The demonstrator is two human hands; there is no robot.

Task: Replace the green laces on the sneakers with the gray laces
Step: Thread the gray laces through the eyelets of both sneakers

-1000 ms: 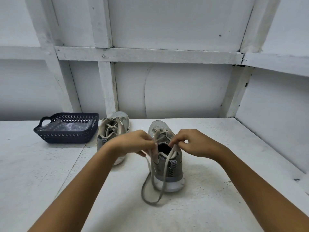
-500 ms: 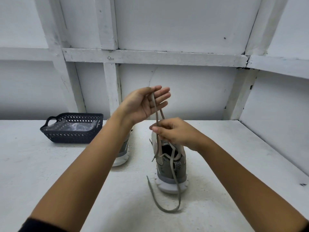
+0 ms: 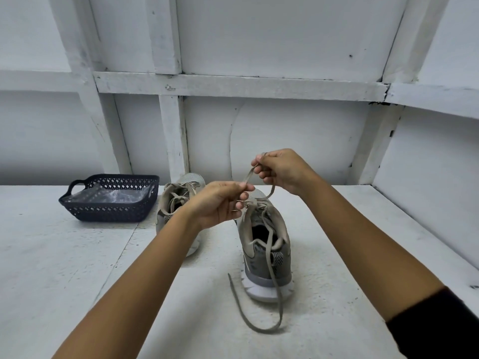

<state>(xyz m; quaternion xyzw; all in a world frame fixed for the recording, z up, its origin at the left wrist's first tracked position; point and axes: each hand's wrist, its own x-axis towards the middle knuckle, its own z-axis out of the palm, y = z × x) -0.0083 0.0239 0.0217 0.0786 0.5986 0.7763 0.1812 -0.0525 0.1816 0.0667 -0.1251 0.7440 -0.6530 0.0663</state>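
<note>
Both hands are working one flat lace [image 3: 248,177] right above the tongue of the near sneaker [image 3: 269,260], which is sitting heel-toward-camera on the bench [image 3: 77,281]. The left hand [image 3: 220,206] is pinching the lace between thumb and forefinger. The right hand [image 3: 283,169] is sitting a bit higher, pinching the same strand with its other fingers curled in.

My guess is they're snugging the top of the lacing or starting the knot. The lace is reading grayish-taupe to me (can't swear it's the new one and not a faded green).

To do this bit well, I'd be keeping the ribbon flat between the pinches so it isn't twisting. I'd also be pulling evenly, because the sneaker looks light and isn't being held down, so a hard tug is probably going to tip it. The other half is trailing over the heel and looping on the bench, so watch it isn't snagging.

The lace looks like soft woven ribbon. The upper is knit mesh with a padded collar over a chunky white foam sole, and the bench is rough, gritty white paint. The second sneaker [image 3: 178,195] is standing just behind the left wrist, laced. Beside it there's a dark lattice plastic basket [image 3: 103,213] with a crinkly clear plastic sheet [image 3: 114,196] inside.
</note>
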